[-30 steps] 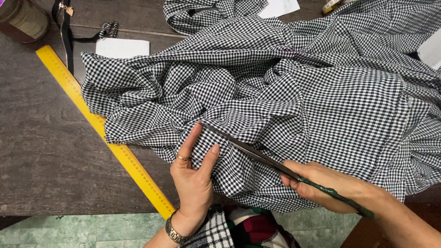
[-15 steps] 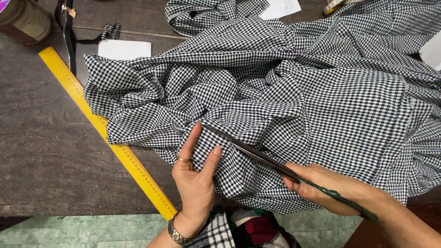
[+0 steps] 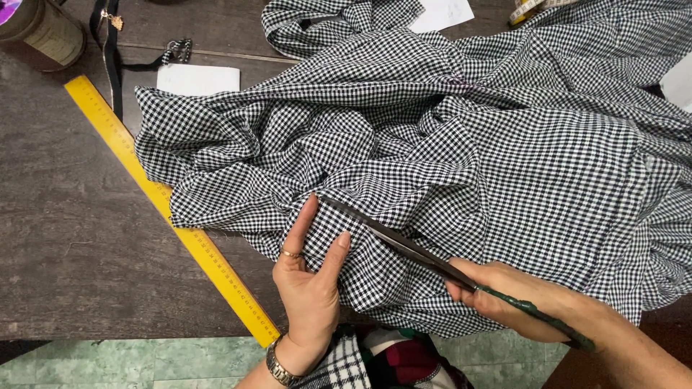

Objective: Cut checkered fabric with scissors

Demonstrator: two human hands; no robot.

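Right hand (image 3: 504, 295) grips dark scissors (image 3: 404, 243); left hand (image 3: 310, 277) presses flat, fingers spread, on checked cloth (image 3: 447, 166).
Blades lie diagonally, tips pointing far-left, over the dark wooden desk (image 3: 65, 238); a yellow ruler (image 3: 169, 205) slants alongside, green tiled floor (image 3: 144, 360) below.

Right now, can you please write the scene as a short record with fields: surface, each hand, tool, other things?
surface: dark wooden table
left hand: flat on the checked fabric, pressing it down
right hand: grips the scissors by the green handles
scissors: blades lie on the fabric, tips beside the left fingers
other things: yellow ruler along the fabric edge, white card, brown jar
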